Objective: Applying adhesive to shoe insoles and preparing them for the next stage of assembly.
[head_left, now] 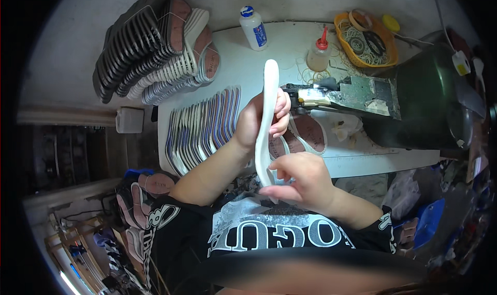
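Note:
A white shoe sole (268, 103) is held up in front of me, seen edge-on, with one end toward the wall and the other toward my chest. My left hand (250, 121) wraps round its middle, fingertips curling over the right side. At the near end my right hand (308, 181) pinches the sole between thumb and fingers. Behind my hands, several soles with pinkish-brown faces (310, 132) lie on the white table, partly hidden. Just right of my left hand is the narrow arm of a green machine (352, 95).
A row of soles (202, 126) stands left on the table (233, 56); bundled stacks (140, 51) rise behind. At the back are a white bottle (253, 30), a red-tipped squeeze bottle (319, 54) and a yellow basket (385, 59) of bands. A ruler (362, 159) lies along the front edge.

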Tool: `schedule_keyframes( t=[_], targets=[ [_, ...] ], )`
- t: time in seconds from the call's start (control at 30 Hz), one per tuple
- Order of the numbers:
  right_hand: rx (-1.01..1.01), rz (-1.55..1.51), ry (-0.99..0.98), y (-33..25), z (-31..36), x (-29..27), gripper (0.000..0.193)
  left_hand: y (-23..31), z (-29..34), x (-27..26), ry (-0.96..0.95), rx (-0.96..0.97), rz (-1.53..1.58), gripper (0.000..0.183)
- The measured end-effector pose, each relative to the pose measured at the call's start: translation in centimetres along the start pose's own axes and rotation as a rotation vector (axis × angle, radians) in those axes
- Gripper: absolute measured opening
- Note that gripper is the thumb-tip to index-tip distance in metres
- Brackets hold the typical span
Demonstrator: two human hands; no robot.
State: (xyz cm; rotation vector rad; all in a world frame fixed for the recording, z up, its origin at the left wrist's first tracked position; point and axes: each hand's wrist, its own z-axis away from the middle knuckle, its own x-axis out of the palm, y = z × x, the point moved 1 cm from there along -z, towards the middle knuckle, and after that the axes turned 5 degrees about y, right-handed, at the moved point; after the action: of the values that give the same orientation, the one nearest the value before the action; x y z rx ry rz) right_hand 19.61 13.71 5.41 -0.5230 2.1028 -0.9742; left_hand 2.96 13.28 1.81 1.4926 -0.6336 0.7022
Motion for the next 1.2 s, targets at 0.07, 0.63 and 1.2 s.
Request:
schedule_keyframes(
  t=[0.07, 0.63, 1.2],
  targets=[
    [0.115, -0.269, 0.072, 0.4, 0.3, -0.2, 0.024, 0.1, 0.0, -0.6, 0.029, 0.048, 0.032, 0.034],
    [0.699, -1.011, -0.136, 7.5, 3.8, -2.6, 0.025, -6.4, -0.9, -8.9, 0.905, 0.226, -1.369, 0.019],
    [0.611, -1.647, -0.154, 2.5, -0.9, 2.4, 0.01, -3.5, 8.4, -8.2, 0.479, 0.596, -1.391, 0.016]
  ],
)
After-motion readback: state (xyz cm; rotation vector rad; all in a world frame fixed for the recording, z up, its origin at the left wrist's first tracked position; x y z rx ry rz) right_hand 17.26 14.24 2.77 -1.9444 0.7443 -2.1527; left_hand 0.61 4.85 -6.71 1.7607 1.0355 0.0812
